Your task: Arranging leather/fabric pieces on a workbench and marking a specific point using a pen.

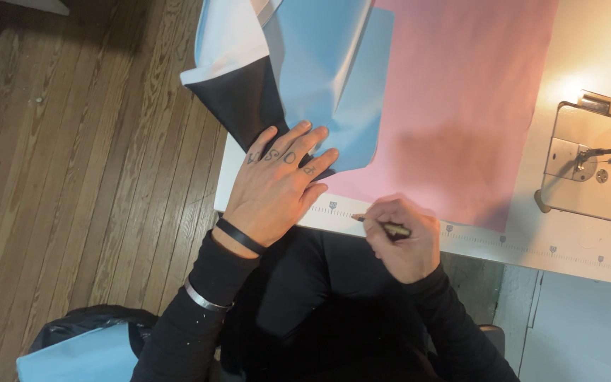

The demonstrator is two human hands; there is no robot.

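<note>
I see the table [602, 247] carrying a pink sheet [461, 106] across its middle, laid flat for marking, with a ruler strip along the near edge. A blue sheet [334, 78] overlaps the pink one's left side and spills off the far left corner. My left hand [277, 187] presses it flat, fingers spread wide, so it cannot slide. My right hand [401, 240] is closed around a pencil [383, 226], tip at the near edge
</note>
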